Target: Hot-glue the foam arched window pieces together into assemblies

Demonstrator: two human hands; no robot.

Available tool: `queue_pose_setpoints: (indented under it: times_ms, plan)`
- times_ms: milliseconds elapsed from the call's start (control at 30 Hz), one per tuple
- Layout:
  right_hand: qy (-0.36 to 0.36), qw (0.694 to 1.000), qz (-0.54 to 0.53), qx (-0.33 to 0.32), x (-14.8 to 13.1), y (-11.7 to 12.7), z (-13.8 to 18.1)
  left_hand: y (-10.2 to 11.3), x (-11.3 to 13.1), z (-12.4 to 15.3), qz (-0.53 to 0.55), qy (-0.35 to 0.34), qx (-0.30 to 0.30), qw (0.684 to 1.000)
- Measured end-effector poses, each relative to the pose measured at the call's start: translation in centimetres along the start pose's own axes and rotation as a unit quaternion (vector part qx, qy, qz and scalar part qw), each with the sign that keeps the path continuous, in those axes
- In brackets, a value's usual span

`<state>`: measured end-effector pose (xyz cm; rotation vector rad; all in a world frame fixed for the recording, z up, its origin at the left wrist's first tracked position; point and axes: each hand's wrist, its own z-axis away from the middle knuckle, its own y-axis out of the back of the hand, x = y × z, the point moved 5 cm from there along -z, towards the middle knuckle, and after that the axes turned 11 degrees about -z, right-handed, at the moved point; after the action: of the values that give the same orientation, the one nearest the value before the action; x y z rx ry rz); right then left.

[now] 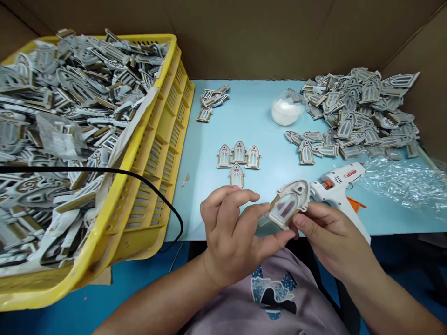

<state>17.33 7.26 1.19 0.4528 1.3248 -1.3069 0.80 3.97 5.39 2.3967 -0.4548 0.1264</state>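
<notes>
**Handling an arched window piece, seen from the head.** We see the arched window piece [288,204] held upright and tilted just beyond the fingertips of both hands, above the pale blue table [256,116]. The right hand [326,237] pinches the piece's right edge between the right thumb [301,222] and the fingers curled behind it. The left hand [230,235] is half-closed, its fingers curved together, and the left thumb [275,239] reaches towards the lower edge; we cannot tell whether it bears on the piece. We judge the piece light and stiff but thin, with narrow edges that may chip or bend if squeezed. We therefore suggest holding it by the outer frame, leaving the pale central panel free. Beyond the left fingertips lie four arched pieces [238,160]. Beyond the right fingers rests a white hot glue gun [337,179], and further off lies a heap of similar pieces [359,107]. Left of the left hand stands a yellow plastic crate [167,121], filled with more pieces.
</notes>
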Motion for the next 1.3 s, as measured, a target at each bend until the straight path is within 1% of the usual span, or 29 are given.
queue_pose_setpoints:
  times_ms: [67,100,133,167,200,233,267,300,333,367,400,433,467,500,567,667,767,833,900,967,1000,1033,1067,1100,1167,1233,1267,1300]
  plan:
    - [-0.02,0.999,-0.018,0.019,0.2,0.0,0.2,0.2,0.0,-0.1,0.021,0.007,0.0,1.0]
    - [-0.026,0.999,-0.013,0.026,0.2,0.1,0.3,0.2,-0.1,-0.1,0.045,0.019,-0.011,0.999]
    - [-0.029,0.999,-0.006,0.031,0.2,0.2,0.4,0.2,-0.4,-0.1,0.083,0.042,-0.036,0.995]
    - [-0.029,0.999,0.002,0.033,0.1,0.4,0.5,-0.1,-0.7,0.0,0.133,0.077,-0.081,0.985]
    - [-0.024,0.999,0.008,0.035,-0.1,0.5,0.5,-0.5,-1.1,0.2,0.194,0.127,-0.141,0.963]
    - [-0.017,0.999,0.01,0.034,-0.3,0.5,0.6,-1.1,-1.5,0.6,0.263,0.187,-0.208,0.923]
    - [-0.007,0.999,0.011,0.029,-0.6,0.5,0.6,-1.6,-1.7,1.1,0.334,0.249,-0.272,0.868]
    - [0.005,1.0,0.015,0.021,-0.9,0.3,0.6,-2.0,-1.7,1.6,0.401,0.305,-0.321,0.802]
    - [0.019,0.999,0.026,0.01,-1.2,0.2,0.6,-2.3,-1.5,2.0,0.46,0.348,-0.353,0.736]
    - [0.035,0.998,0.044,0.001,-1.6,-0.1,0.6,-2.4,-1.2,2.1,0.512,0.378,-0.366,0.679]
    - [0.052,0.996,0.07,-0.004,-2.0,-0.3,0.6,-2.4,-0.9,2.1,0.554,0.393,-0.368,0.635]
    - [0.069,0.992,0.102,-0.005,-2.3,-0.5,0.6,-2.5,-0.6,1.9,0.586,0.399,-0.367,0.603]
    - [0.085,0.987,0.134,-0.003,-2.7,-0.7,0.6,-2.5,-0.4,1.8,0.605,0.402,-0.366,0.582]
    - [0.098,0.982,0.161,-0.002,-3.0,-0.9,0.6,-2.5,-0.3,1.7,0.616,0.405,-0.363,0.57]
    - [0.113,0.975,0.193,-0.003,-3.3,-1.2,0.7,-2.6,-0.2,1.8,0.624,0.418,-0.35,0.56]
    - [0.109,0.978,0.176,-0.007,-3.3,-1.3,0.9,-2.5,-0.2,2.0,0.632,0.436,-0.311,0.56]
    - [0.071,0.981,0.178,-0.01,-2.7,-1.4,1.1,-2.2,-0.4,2.3,0.63,0.44,-0.289,0.571]
    - [0.063,0.972,0.227,-0.001,-2.6,-1.5,1.3,-2.1,-0.5,2.4,0.62,0.438,-0.281,0.587]
    - [0.095,0.947,0.308,0.02,-3.1,-1.7,1.4,-2.0,-0.6,2.5,0.606,0.43,-0.282,0.607]
    - [0.16,0.899,0.405,0.039,-4.0,-2.1,1.7,-2.1,-0.7,2.5,0.593,0.424,-0.286,0.622]
    - [0.195,0.87,0.45,0.048,-4.4,-2.3,1.8,-2.1,-0.7,2.6,0.593,0.426,-0.286,0.62]
    - [0.224,0.843,0.486,0.051,-4.7,-2.5,1.9,-2.2,-0.7,2.6,0.6,0.43,-0.285,0.612]
    - [0.245,0.822,0.511,0.048,-4.9,-2.7,2.0,-2.2,-0.7,2.7,0.612,0.437,-0.28,0.597]
    - [0.259,0.81,0.525,0.038,-5.0,-2.8,2.0,-2.3,-0.7,2.9,0.625,0.444,-0.276,0.579]
    - [0.272,0.803,0.53,0.013,-5.0,-2.9,2.1,-2.4,-0.7,3.1,0.644,0.461,-0.271,0.548]
    - [0.276,0.804,0.526,0.005,-4.9,-2.6,2.3,-2.5,-0.9,3.3,0.645,0.477,-0.27,0.533]
    - [0.278,0.807,0.521,0.02,-5.0,-2.0,2.5,-2.5,-1.0,3.4,0.641,0.484,-0.271,0.531]
    - [0.282,0.81,0.511,0.057,-5.3,-1.1,2.9,-2.4,-1.1,3.4,0.636,0.488,-0.273,0.531]
